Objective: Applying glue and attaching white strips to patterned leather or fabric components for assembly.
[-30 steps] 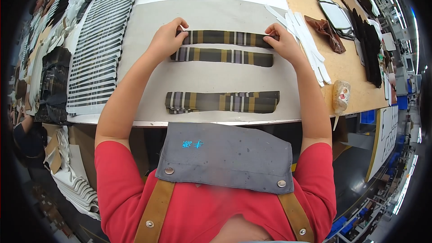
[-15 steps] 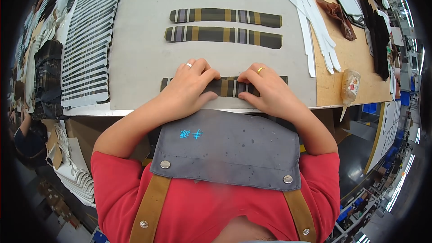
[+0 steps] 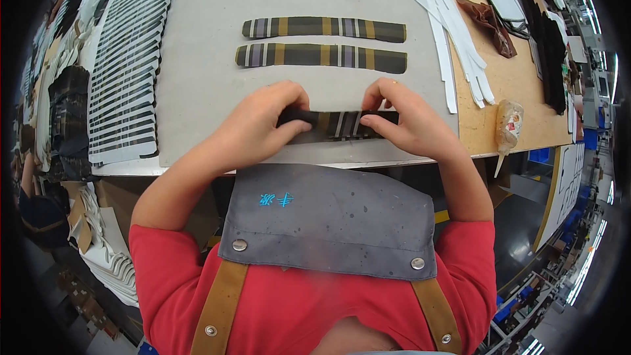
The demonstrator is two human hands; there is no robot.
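A dark plaid fabric strip (image 3: 336, 125), with mustard, white and grey-violet bands, spans the gap between my hands near the table's front edge. My left hand (image 3: 266, 118) pinches its left part between thumb and curled fingers. Further right, my right hand (image 3: 413, 119) grips the other part, the thumb lying on the near side. The strip's middle looks slightly raised and bowed; both its ends are partly hidden by my hands. Beyond them, two similar plaid strips, a far strip (image 3: 325, 28) and a nearer strip (image 3: 322, 57), lie flat and roughly parallel on the grey work mat (image 3: 204, 92).
Many overlapping white-edged strips (image 3: 128, 79) form a long row at the left. On the right lie narrow white strips (image 3: 460, 46), a crumpled brown piece (image 3: 488, 23), dark cloth (image 3: 544, 59) and a glue bottle (image 3: 509, 125) with its nozzle over the table edge.
Both hands have shifted their grip on the near strip, the left moving slightly left and the right slightly right. The strip, pressed flatter before, now appears lifted and tilted.
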